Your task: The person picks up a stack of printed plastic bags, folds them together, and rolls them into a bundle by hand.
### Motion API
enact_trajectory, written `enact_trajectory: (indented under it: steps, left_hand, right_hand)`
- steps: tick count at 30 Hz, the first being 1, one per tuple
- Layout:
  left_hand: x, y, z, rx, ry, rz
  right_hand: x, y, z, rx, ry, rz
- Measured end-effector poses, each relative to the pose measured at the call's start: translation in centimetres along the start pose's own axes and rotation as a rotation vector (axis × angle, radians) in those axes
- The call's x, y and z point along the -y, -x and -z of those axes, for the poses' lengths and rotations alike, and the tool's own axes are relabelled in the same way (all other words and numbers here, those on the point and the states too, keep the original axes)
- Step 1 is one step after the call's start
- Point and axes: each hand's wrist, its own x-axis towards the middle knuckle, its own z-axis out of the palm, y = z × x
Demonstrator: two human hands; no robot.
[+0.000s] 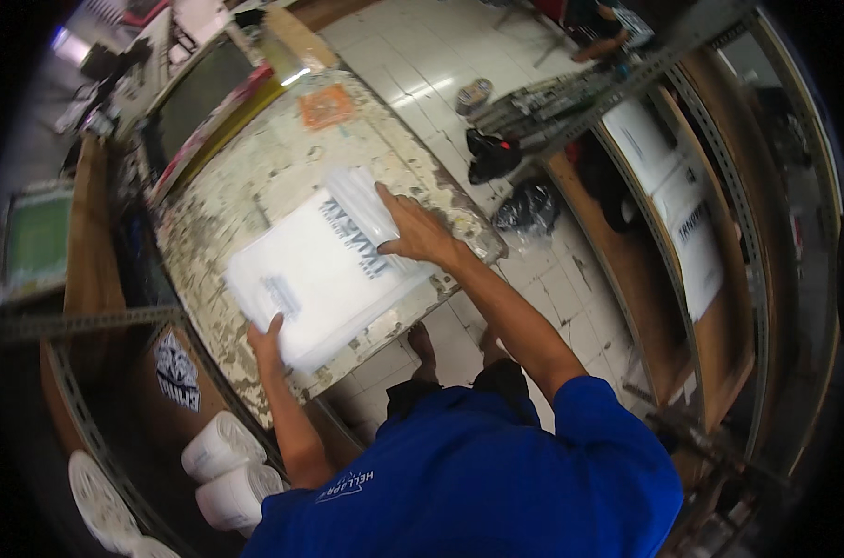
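A stack of white plastic bags [315, 265] with dark printing lies slanted on a paint-worn table [213, 219]. Along its far right side the top layers curl over in a loose fold [357, 200]. My right hand [417, 231] grips that folded side, thumb and index finger apart on its top and the other fingers hidden. At the near left corner my left hand [267, 346] holds the stack's edge, with the thumb on top and the remaining fingers mostly out of sight. Both hands rest at table height.
An orange patch [327, 107] lies at the table's far end, beside framed screens [208, 116]. Wooden shelves [617, 270] with white printed sheets stand on the right. White rolls [225, 446] sit on a lower left shelf. A black plastic bag [526, 206] lies on the tiled floor.
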Motion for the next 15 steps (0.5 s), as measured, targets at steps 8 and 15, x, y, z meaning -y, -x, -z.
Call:
enact_trajectory:
  steps: [8,15]
  left_hand:
    - [1.3,0.3,1.4,-0.07,0.044,-0.001]
    - [4.0,-0.5,4.7,-0.324,-0.201,0.023]
  right_hand:
    - [-18.2,13.8,3.5,-1.053,-0.314,-0.306]
    - [-46.4,23.4,-8.9,-0.482,-0.124,-0.949]
